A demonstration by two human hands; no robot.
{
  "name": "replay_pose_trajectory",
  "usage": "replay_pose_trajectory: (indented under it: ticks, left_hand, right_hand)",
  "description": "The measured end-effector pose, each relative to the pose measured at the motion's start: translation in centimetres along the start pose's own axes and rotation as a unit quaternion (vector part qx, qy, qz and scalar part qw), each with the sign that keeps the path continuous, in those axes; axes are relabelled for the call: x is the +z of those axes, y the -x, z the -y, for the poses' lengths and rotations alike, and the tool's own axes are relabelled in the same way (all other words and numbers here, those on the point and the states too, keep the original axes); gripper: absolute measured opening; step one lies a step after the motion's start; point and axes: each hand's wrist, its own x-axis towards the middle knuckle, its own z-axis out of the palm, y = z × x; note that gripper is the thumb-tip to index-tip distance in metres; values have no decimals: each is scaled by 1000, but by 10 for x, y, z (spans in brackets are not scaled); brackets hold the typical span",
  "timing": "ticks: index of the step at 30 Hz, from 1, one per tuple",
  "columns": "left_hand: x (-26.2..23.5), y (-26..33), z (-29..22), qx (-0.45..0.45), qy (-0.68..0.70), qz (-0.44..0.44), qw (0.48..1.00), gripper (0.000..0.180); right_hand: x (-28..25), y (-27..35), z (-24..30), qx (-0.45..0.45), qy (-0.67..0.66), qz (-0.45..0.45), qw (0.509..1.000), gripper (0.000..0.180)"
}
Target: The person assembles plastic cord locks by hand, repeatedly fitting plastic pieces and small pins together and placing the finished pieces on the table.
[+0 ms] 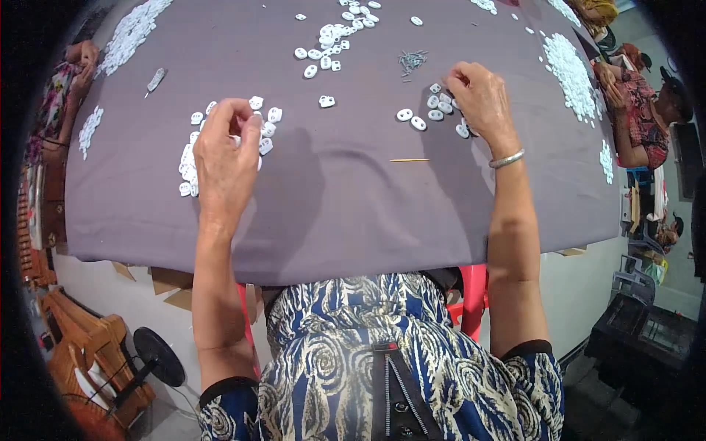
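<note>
We're starting at the fingertips: on the left hand (224, 151), thumb and forefinger are curving toward each other, tips close together, and we can't tell whether anything is pinched there. Over on the right hand (482, 99), the fingers are curling in and bunching toward the thumb; again, we can't tell what, if anything, they're gripping. A silvery bracelet (507, 158) is circling that wrist.

Just under and around the left hand we're seeing a loose pile of white pieces (189, 174), some spilling out to its right. Below the right hand a smaller cluster of white ovals (435, 115) is sitting, partly covered, with two dark-spotted ovals (418, 123) lying just to its left.

Moving outward, we're finding a thin golden stick (409, 159) lying between the hands, nearer us, and a heap of small grey pins (412, 62) resting farther off, left of the right hand. One little white block (326, 101) is sitting mid-table, and beyond it a scattered trail of pieces (334, 33) is running to the far side. A slim pale tool (155, 79) is lying far left.

Wider still, we're looking at big white heaps at far left (134, 33) and far right (570, 73) on the grey-purple cloth (353, 220), with other people sitting along both sides.
</note>
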Motion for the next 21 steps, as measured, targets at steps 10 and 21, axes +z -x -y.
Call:
replay_pose_trajectory:
  ticks: [10,21]
  left_hand:
    - [4,1,-6,109,-61,-82,989,15]
    - [45,31,-20,12,200,111,973,15]
  right_hand:
    - [14,3,11,22,13,67,997,22]
    - [12,24,73,-21,-307,143,941,11]
